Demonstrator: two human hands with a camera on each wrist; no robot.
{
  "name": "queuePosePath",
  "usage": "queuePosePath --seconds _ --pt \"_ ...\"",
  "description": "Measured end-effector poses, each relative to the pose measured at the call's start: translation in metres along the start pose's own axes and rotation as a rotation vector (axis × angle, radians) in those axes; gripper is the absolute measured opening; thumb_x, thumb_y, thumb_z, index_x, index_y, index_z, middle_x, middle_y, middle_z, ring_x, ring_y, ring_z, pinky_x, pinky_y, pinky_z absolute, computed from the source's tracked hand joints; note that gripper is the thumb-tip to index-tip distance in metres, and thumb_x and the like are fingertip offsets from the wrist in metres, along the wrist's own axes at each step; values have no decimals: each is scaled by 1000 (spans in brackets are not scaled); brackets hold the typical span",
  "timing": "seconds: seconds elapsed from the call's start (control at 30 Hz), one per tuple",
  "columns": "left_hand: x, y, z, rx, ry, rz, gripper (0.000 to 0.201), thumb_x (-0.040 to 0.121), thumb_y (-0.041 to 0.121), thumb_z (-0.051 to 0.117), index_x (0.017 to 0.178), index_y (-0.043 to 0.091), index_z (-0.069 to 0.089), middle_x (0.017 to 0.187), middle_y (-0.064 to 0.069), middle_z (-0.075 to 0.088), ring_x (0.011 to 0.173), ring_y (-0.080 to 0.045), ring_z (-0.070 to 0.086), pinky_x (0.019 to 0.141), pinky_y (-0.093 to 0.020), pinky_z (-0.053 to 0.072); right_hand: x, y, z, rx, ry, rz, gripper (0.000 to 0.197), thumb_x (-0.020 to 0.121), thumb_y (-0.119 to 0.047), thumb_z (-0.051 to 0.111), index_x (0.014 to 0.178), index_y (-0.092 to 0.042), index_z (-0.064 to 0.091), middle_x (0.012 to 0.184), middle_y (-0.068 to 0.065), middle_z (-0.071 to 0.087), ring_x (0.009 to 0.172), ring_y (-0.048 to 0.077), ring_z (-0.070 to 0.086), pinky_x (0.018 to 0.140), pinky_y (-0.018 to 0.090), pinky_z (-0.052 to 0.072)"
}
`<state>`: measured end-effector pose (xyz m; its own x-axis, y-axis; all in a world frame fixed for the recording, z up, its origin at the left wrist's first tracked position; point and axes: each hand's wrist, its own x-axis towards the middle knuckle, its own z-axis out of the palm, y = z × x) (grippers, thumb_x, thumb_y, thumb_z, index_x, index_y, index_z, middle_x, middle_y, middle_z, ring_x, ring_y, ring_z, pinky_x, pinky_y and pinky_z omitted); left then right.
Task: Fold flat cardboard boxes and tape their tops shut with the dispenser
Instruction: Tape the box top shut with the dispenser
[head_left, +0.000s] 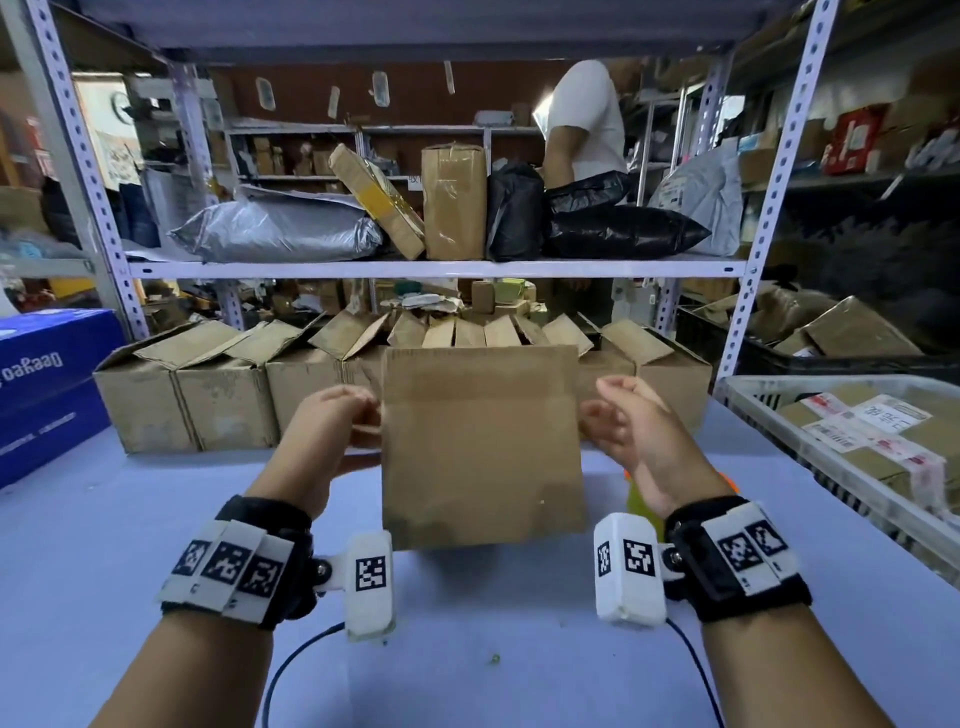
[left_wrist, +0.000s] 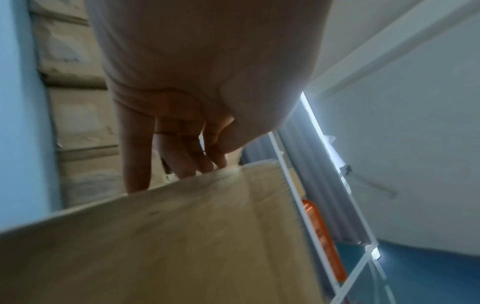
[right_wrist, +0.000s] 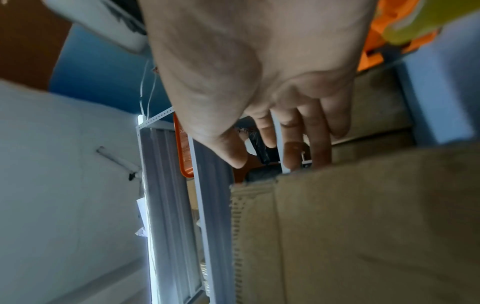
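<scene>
Cardboard box (head_left: 480, 447): a flat brown panel was held upright above the blue table (head_left: 156, 519), facing the person, its crease line running across near the top.
Left hand (head_left: 332, 426): fingers (left_wrist: 137, 160) curled behind the box's left edge, thumb on the near side, gripping it.
Right hand (head_left: 626, 431): at the box's right edge; fingers (right_wrist: 320, 142) reached behind that edge, and whether the thumb closed on it could not be told.
Tape dispenser (head_left: 636, 499): orange and yellow-green, on the table just right of the box, mostly hidden by the right wrist.
Row of open boxes (head_left: 223, 395): behind the held box, flaps up.
White crate (head_left: 852, 441): right of the box, holding labelled parcels.
Shelf rack (head_left: 431, 267): behind the box, holding bags and parcels.
</scene>
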<state>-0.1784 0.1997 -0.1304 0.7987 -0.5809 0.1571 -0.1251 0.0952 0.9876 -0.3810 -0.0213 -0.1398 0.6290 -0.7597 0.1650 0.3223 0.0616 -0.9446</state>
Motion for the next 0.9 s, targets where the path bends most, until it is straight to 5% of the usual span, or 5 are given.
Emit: queuePosePath --seconds 0.27,0.47,0.6,0.73,0.9 --pt "-1 -7 1 136 -63 -45 38 102 45 44 104 16 69 90 -5 72 73 -15 68 58 -29 56 -7 3 1 -159 -77 140 31 102 -44 48 104 -22 68 78 1 71 74 20 67 73 43 57" --pt "2 -3 3 94 -31 43 17 96 -1 50 86 11 55 85 -9 68 68 -15 70 65 -33 58 -10 -1 4 -182 -144 17 35 103 -33 45 105 -19 77 106 5 76 93 16 70 94 36 53" --pt "3 -8 -3 180 -32 -16 24 95 -1 46 83 15 59 87 -6 71 84 -21 70 87 -45 55 -11 0 -3 -207 -137 46 32 99 -21 44 101 -22 76 107 4 74 96 19 64 94 41 46" --pt "4 -15 -11 257 -19 -95 21 98 4 48 101 14 66 110 -8 71 103 -26 68 91 -48 54 -10 1 -6 -302 -103 56 27 97 -8 45 108 -21 66 97 -2 74 95 18 64 88 40 45" --pt "5 -5 -8 174 -45 53 48 96 -9 43 125 27 58 128 2 61 109 -15 61 86 -38 54 1 -11 -2 -366 -148 37 45 93 4 38 128 -15 60 117 3 68 96 17 65 92 37 51"
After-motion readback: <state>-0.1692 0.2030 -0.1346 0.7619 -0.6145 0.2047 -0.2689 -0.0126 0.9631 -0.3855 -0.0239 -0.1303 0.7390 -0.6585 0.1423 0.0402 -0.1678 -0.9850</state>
